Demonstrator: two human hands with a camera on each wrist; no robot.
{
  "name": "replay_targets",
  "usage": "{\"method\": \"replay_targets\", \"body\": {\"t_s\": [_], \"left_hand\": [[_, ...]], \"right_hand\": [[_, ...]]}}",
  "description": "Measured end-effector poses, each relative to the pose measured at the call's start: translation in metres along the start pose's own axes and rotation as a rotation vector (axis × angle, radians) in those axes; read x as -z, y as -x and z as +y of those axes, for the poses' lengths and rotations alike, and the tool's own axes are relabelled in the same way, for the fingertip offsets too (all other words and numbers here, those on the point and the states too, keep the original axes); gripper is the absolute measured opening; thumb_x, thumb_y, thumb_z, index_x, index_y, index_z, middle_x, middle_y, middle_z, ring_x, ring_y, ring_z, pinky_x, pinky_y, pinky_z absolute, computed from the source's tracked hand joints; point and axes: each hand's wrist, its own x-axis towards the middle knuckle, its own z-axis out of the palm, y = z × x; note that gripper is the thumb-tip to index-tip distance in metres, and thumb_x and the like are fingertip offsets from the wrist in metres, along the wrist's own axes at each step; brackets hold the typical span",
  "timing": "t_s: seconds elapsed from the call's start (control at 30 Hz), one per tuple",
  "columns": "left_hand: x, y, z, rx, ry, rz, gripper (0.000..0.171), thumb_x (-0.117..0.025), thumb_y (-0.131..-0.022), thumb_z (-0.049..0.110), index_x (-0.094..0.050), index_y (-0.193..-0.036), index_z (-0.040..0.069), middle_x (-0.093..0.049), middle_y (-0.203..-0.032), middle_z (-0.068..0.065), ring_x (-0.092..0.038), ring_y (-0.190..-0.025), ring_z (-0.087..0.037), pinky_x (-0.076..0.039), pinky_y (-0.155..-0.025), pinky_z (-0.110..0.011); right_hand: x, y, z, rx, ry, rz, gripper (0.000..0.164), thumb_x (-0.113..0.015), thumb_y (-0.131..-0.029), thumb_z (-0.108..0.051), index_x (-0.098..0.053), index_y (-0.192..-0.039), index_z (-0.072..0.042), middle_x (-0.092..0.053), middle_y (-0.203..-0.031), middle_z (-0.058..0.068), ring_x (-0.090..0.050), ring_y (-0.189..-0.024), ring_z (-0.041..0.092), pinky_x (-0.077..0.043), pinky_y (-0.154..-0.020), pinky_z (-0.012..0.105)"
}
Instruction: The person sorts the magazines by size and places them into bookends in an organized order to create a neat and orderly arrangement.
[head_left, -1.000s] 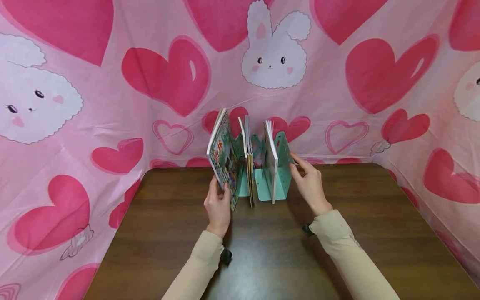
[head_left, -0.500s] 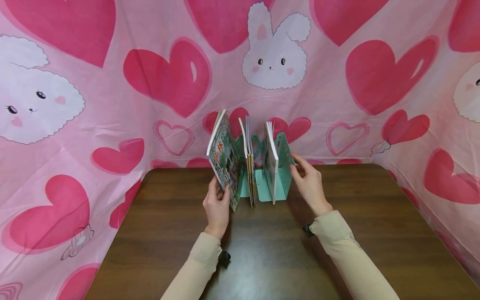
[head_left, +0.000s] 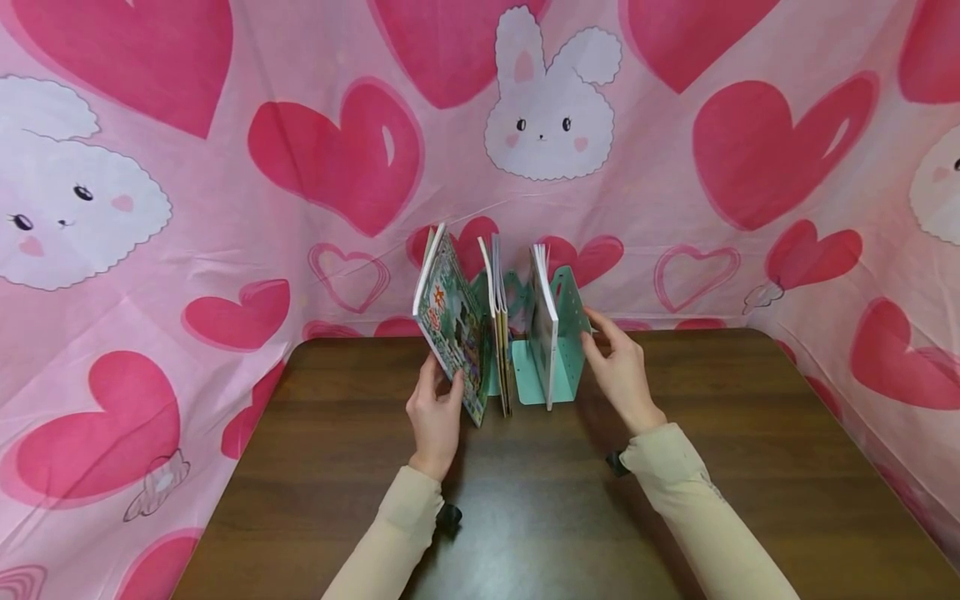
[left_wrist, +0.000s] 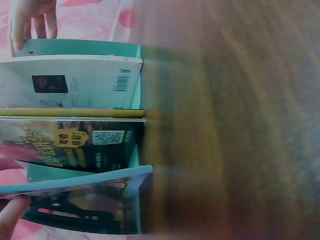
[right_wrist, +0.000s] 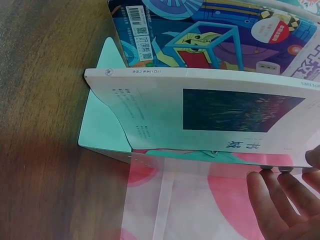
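In the head view my left hand (head_left: 435,421) pinches a picture-covered book (head_left: 452,317) by its near edge, thumb on the cover side. That book stands tilted, its top leaning left, at the left end of a mint-green bookend rack (head_left: 531,379). My right hand (head_left: 621,367) grips the rack's right end panel (head_left: 572,312) at its edge. In the right wrist view the fingers (right_wrist: 260,195) lie along the panel's outer face. Inside the rack stand a few thin books (head_left: 501,350) in the middle and a white book (head_left: 543,333) near the right panel.
The rack stands near the back of a dark wooden table (head_left: 525,500). Behind and at both sides hangs a pink cloth (head_left: 450,183) with hearts and rabbits. A gap separates the middle books from the white one.
The lower near corner of the left book has shifted right, closer to the middle books, and its top has dipped slightly. The right hand keeps its place on the panel.
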Motion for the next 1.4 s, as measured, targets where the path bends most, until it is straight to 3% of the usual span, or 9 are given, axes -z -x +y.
{"method": "replay_targets", "body": {"t_s": [0.23,0.47,0.73,0.9,1.4], "left_hand": [[-0.002,-0.005,0.002,-0.047,-0.045,0.017,0.049,-0.068,-0.096,-0.005,-0.063,-0.143,0.006,-0.068,-0.135,-0.015,-0.07,-0.117,-0.03,-0.06,-0.085,-0.049],[-0.003,-0.004,-0.004,-0.147,-0.113,0.044,0.054,-0.068,-0.093,-0.008,-0.06,-0.145,0.004,-0.069,-0.134,-0.017,-0.072,-0.112,-0.031,-0.062,-0.074,-0.047],[-0.005,-0.006,-0.009,-0.275,-0.171,0.074,0.057,-0.068,-0.093,-0.01,-0.056,-0.147,-0.002,-0.063,-0.142,-0.019,-0.068,-0.12,-0.033,-0.059,-0.085,-0.047],[-0.008,-0.007,-0.011,-0.278,-0.177,0.071,0.058,-0.07,-0.093,-0.01,-0.055,-0.148,-0.002,-0.063,-0.142,-0.019,-0.067,-0.123,-0.033,-0.057,-0.089,-0.047],[-0.008,-0.002,-0.007,-0.174,-0.153,0.021,0.058,-0.072,-0.095,-0.002,-0.052,-0.15,-0.002,-0.066,-0.136,-0.02,-0.069,-0.118,-0.034,-0.059,-0.087,-0.051]], "right_hand": [[0.0,0.0,0.0,0.011,-0.005,-0.002,0.042,-0.066,-0.101,-0.007,-0.063,-0.142,-0.005,-0.067,-0.136,0.02,-0.072,-0.101,0.035,-0.045,-0.079,0.002],[0.001,0.0,-0.001,0.012,-0.001,-0.002,0.042,-0.066,-0.101,-0.006,-0.063,-0.143,-0.006,-0.067,-0.136,0.019,-0.072,-0.1,0.034,-0.045,-0.079,0.002],[0.0,0.001,0.0,0.014,0.002,-0.009,0.042,-0.066,-0.101,-0.006,-0.063,-0.143,-0.006,-0.066,-0.138,0.019,-0.072,-0.101,0.034,-0.045,-0.079,0.002],[0.001,0.0,0.001,0.012,0.005,-0.005,0.042,-0.066,-0.101,-0.007,-0.063,-0.143,-0.006,-0.066,-0.138,0.019,-0.072,-0.101,0.034,-0.045,-0.079,0.002],[0.001,0.0,0.0,0.017,0.005,-0.003,0.043,-0.067,-0.101,-0.006,-0.063,-0.143,-0.006,-0.066,-0.138,0.018,-0.072,-0.099,0.035,-0.046,-0.079,0.002]]}}
